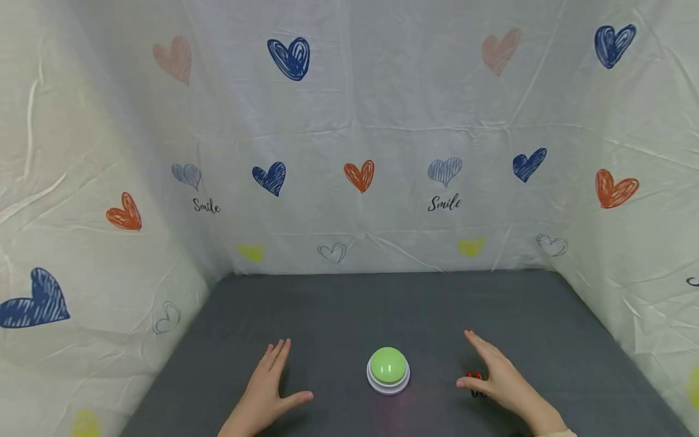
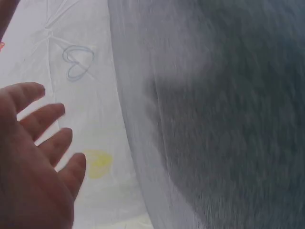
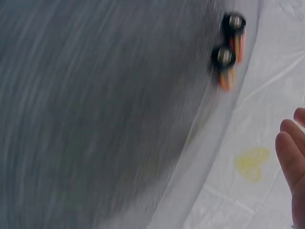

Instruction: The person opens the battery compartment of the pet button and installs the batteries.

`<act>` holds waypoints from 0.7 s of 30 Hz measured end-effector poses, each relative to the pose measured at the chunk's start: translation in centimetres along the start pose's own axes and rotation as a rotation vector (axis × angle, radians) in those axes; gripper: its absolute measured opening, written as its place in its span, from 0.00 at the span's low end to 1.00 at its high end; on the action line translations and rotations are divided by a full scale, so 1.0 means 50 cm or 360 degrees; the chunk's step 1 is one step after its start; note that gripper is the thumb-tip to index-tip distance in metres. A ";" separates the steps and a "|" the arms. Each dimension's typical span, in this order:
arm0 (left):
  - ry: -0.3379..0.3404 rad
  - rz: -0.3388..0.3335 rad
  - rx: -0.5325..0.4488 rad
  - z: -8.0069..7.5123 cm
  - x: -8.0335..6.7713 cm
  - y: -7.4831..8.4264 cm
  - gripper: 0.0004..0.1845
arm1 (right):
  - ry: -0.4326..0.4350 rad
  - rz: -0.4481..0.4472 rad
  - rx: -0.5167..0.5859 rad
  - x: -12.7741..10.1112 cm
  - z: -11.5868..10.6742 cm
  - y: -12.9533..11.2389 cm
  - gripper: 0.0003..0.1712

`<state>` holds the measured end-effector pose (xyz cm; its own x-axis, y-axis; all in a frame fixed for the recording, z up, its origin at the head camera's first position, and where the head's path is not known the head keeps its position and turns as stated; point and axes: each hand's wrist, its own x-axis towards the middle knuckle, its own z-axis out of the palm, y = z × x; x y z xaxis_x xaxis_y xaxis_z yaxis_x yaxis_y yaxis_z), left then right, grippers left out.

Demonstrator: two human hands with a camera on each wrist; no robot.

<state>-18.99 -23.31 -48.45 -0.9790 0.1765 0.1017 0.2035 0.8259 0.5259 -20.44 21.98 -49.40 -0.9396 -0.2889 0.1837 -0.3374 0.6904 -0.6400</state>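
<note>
White sheeting (image 1: 382,121) printed with hearts walls our dark grey table (image 1: 382,303), where a green dome button (image 1: 388,366) sits between our left hand (image 1: 270,382) and right hand (image 1: 499,376), both flat with fingers straight, holding nothing. Only the right wrist view shows clearly the two batteries (image 3: 228,50) that the head view half hides beside our right hand.

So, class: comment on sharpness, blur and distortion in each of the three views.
Head view: sharp and evenly lit, with the hearts cloth bowed by a wide lens and the green button crisp. Left wrist view: the left hand is soft and the grey table streaked. Right wrist view: heavy motion blur smears the batteries.
</note>
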 end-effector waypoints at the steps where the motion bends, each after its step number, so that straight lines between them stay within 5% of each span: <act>1: -0.0004 -0.0007 -0.0032 0.003 0.002 0.004 0.61 | -0.0009 -0.0002 0.0012 0.003 0.005 -0.004 0.56; 13: -0.0001 -0.0015 -0.0236 0.034 0.032 0.041 0.61 | -0.0120 -0.0101 0.0135 0.042 0.054 -0.047 0.52; 21: -0.0084 0.0117 -0.0269 0.051 0.070 0.077 0.58 | -0.0266 -0.0102 0.0320 0.082 0.084 -0.067 0.48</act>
<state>-21.59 -18.17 -48.23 -0.9589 0.2643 0.1030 0.2656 0.7089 0.6534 -22.91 15.71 -49.61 -0.8885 -0.4447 0.1133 -0.3616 0.5264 -0.7695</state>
